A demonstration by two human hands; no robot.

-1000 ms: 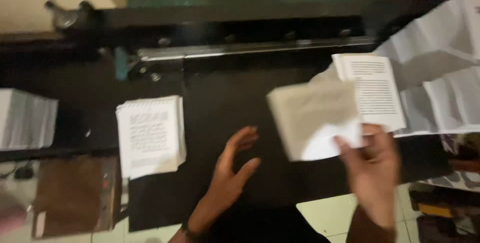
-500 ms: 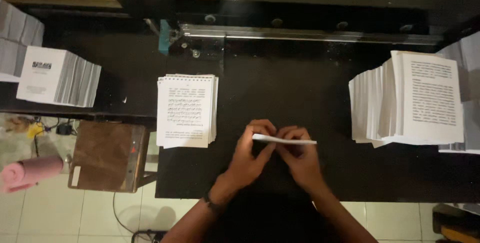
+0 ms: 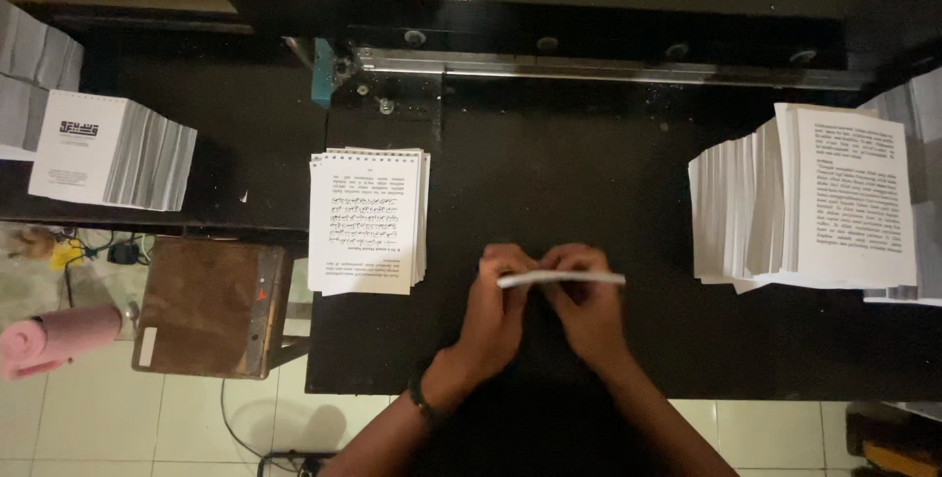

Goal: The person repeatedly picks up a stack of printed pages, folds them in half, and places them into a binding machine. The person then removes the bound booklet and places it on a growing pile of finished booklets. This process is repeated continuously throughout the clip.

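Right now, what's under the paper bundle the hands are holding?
Under the bundle sit both hands and the black table. The table right beneath is covered by the hands.

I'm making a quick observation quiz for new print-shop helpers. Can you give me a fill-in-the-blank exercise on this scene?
1. Both hands, the left hand and the right hand, grip a thin white ____ of sheets, seen edge-on.
2. The printed stack with punched holes lies on the ____ side of the hands.
3. The black table carries a tall pile of printed pages at its ____ end.
4. The brown stool stands on the ____ floor.

Missing words: bundle; left; right; tiled
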